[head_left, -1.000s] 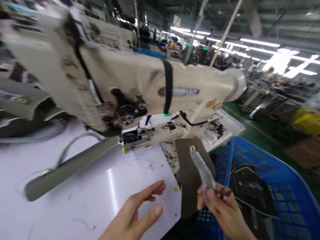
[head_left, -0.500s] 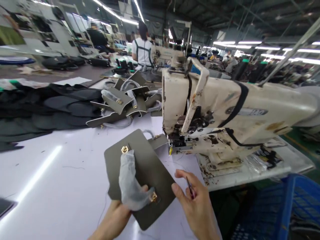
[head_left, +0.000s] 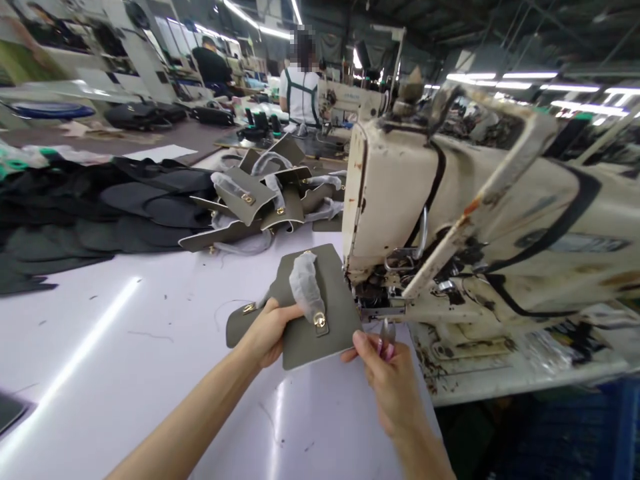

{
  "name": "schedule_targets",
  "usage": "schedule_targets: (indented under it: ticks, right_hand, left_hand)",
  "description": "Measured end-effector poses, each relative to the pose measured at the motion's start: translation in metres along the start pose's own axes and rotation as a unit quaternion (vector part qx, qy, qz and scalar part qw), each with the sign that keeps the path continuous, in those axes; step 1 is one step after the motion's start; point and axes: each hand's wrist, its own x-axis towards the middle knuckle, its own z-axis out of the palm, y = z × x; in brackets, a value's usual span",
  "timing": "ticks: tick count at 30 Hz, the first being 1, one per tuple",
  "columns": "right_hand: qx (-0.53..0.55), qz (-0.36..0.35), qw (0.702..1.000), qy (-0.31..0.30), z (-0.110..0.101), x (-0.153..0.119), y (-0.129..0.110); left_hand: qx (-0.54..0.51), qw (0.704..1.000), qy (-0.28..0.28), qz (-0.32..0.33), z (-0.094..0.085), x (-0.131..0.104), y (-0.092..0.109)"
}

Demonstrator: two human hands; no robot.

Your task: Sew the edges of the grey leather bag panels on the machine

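while left hand (head_left: 267,333) extends, right hand (head_left: 389,373) pinches panel (head_left: 336,290).

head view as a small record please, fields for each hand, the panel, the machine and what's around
left hand: gripping the panel at its left
right hand: holding snips, fingers at the panel's near right corner
panel: grey-green, wrapped handle, gold fitting
machine: right of the panel; contact unclear
far side of table: pile of similar panels
far left: dark pieces, heaped
lower right: blue basket, partly in view
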Motion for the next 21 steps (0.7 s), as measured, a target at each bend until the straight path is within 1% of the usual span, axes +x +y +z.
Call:
schedule_targets:
  ticks: [5, 10, 17, 21]
  right_hand:
    - [0.023, -0.014, 0.999, 0.038, 0.010, 0.012, 0.001]
    - [0.043, -0.018, 0.996, 0.074, 0.022, 0.021, 0.004]
    - [0.084, -0.009, 0.989, 0.117, 0.036, 0.023, 0.007]
    - [0.066, -0.004, 0.989, 0.131, 0.039, 0.021, 0.004]
  left_hand:
    - [0.006, 0.999, -0.004, 0.037, 0.012, 0.016, 0.012]
    - [0.031, 0.998, 0.013, 0.058, 0.017, 0.029, 0.021]
    - [0.049, 0.994, 0.019, 0.097, 0.021, 0.033, 0.027]
    - [0.056, 0.990, 0.019, 0.125, 0.021, 0.035, 0.026]
